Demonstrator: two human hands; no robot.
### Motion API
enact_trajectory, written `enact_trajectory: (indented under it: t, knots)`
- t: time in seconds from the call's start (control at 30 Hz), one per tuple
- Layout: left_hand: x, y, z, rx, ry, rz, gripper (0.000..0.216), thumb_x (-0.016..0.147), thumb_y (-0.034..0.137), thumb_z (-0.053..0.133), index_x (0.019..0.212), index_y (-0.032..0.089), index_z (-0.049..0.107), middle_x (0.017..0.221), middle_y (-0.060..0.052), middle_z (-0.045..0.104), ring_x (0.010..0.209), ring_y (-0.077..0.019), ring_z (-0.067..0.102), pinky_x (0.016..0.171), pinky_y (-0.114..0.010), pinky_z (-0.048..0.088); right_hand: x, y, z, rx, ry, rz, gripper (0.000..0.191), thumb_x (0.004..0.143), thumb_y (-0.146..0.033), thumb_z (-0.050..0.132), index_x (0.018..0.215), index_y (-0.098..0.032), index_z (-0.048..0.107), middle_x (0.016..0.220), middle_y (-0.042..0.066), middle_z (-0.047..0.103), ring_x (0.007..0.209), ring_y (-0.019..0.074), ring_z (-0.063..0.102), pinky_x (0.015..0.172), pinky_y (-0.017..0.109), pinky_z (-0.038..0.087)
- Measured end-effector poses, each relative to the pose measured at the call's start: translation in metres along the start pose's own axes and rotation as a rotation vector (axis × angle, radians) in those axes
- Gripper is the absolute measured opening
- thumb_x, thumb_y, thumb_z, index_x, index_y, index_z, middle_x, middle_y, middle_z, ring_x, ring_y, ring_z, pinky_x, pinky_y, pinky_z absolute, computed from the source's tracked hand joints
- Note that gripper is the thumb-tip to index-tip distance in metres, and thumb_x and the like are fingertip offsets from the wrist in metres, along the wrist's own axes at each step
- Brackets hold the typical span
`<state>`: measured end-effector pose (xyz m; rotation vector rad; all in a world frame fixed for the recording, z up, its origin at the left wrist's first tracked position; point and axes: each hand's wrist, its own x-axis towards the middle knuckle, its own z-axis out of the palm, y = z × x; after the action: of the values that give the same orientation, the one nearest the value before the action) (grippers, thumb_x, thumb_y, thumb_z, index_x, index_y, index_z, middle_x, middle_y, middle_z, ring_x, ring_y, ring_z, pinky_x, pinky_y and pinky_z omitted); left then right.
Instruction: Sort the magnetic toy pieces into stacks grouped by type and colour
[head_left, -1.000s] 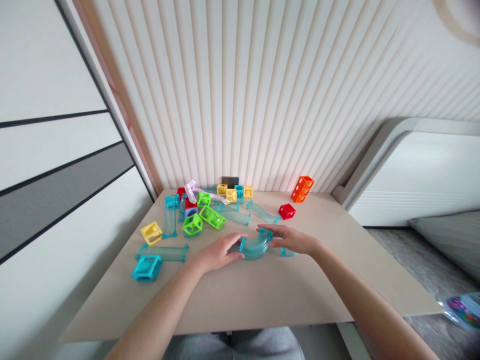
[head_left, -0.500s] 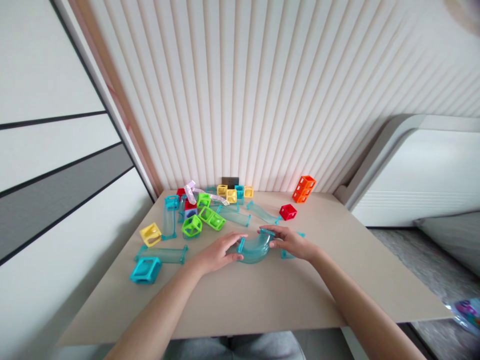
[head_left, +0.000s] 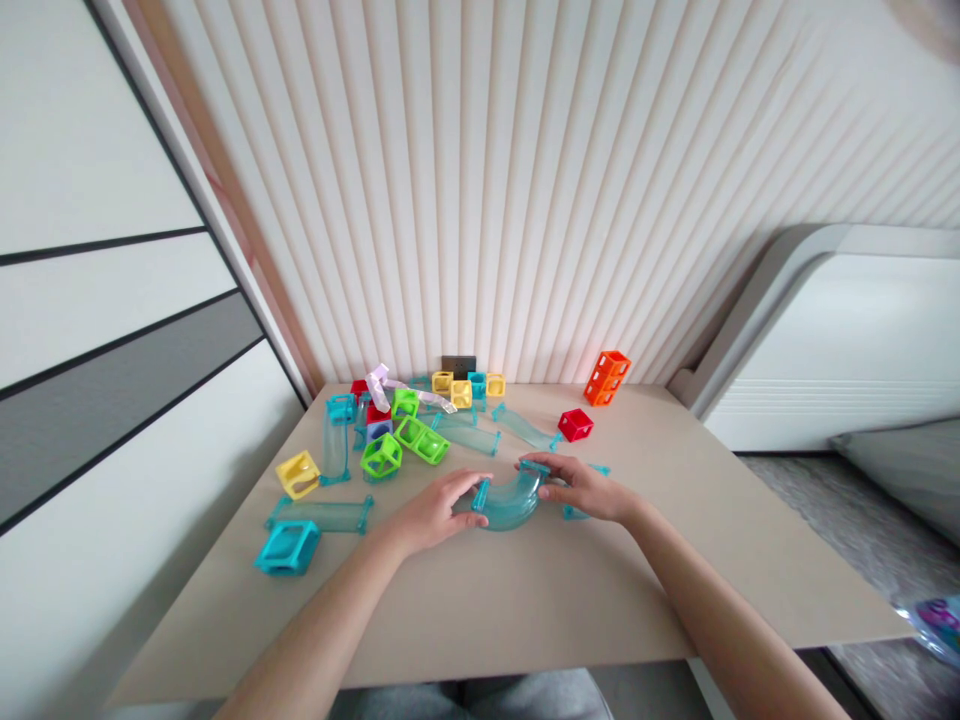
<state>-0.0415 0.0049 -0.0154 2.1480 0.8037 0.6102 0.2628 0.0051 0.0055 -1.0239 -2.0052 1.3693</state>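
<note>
A curved, see-through teal tube piece (head_left: 512,502) lies on the beige table (head_left: 525,600) near its middle. My left hand (head_left: 435,510) grips the tube's left end with fingers curled round it. My right hand (head_left: 581,487) holds the right end, fingers pressed against it. Another teal piece (head_left: 581,511) pokes out from under my right hand. A red cube frame (head_left: 575,425) sits just beyond my right hand.
Toward the far left lie green (head_left: 382,455), yellow (head_left: 298,473) and teal (head_left: 289,547) cube frames and straight teal tubes (head_left: 321,514). An orange block stack (head_left: 606,377) stands by the ribbed wall. A white bed frame (head_left: 825,340) lies to the right.
Both hands stay on the curved tube, which has hardly shifted. The view has drifted slightly.
</note>
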Motion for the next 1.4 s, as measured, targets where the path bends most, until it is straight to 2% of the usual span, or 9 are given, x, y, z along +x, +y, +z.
enact_trajectory:
  t: [0.3, 0.53, 0.93, 1.4]
  knots:
    - [-0.0019, 0.0013, -0.0011, -0.019, 0.004, -0.019, 0.056, 0.088, 0.047, 0.065, 0.138, 0.026, 0.051, 0.134, -0.008, 0.063, 0.116, -0.0229, 0.062, 0.102, -0.034, 0.047, -0.0044, -0.0024, -0.0002, -0.096, 0.026, 0.000, 0.052, 0.088, -0.048, 0.066, 0.133, -0.024, 0.057, 0.133, 0.011, 0.061, 0.120, 0.0277, 0.058, 0.105, 0.048, 0.045]
    - [-0.0008, 0.0005, -0.0024, -0.059, -0.016, -0.030, 0.057, 0.088, 0.047, 0.066, 0.138, 0.026, 0.051, 0.136, -0.009, 0.061, 0.119, -0.0237, 0.061, 0.105, -0.036, 0.045, -0.0063, -0.0026, 0.0004, -0.197, 0.034, 0.006, 0.052, 0.088, -0.050, 0.065, 0.132, -0.024, 0.057, 0.131, 0.010, 0.062, 0.115, 0.0271, 0.060, 0.098, 0.041, 0.050]
    - [0.0002, 0.0008, -0.0055, -0.093, -0.037, -0.031, 0.061, 0.084, 0.048, 0.070, 0.138, 0.025, 0.053, 0.138, -0.010, 0.060, 0.124, -0.0258, 0.058, 0.108, -0.040, 0.043, -0.0079, -0.0031, 0.0014, -0.240, 0.036, -0.007, 0.051, 0.087, -0.049, 0.066, 0.131, -0.024, 0.057, 0.127, 0.008, 0.064, 0.112, 0.0268, 0.061, 0.100, 0.042, 0.048]
    - [0.0012, -0.0020, -0.0053, -0.034, -0.035, -0.072, 0.061, 0.081, 0.051, 0.072, 0.133, 0.025, 0.057, 0.131, -0.010, 0.065, 0.116, -0.0249, 0.063, 0.102, -0.037, 0.047, -0.0082, -0.0084, 0.0016, -0.248, 0.039, -0.017, 0.051, 0.088, -0.050, 0.064, 0.131, -0.023, 0.057, 0.126, 0.009, 0.065, 0.110, 0.0268, 0.062, 0.098, 0.042, 0.049]
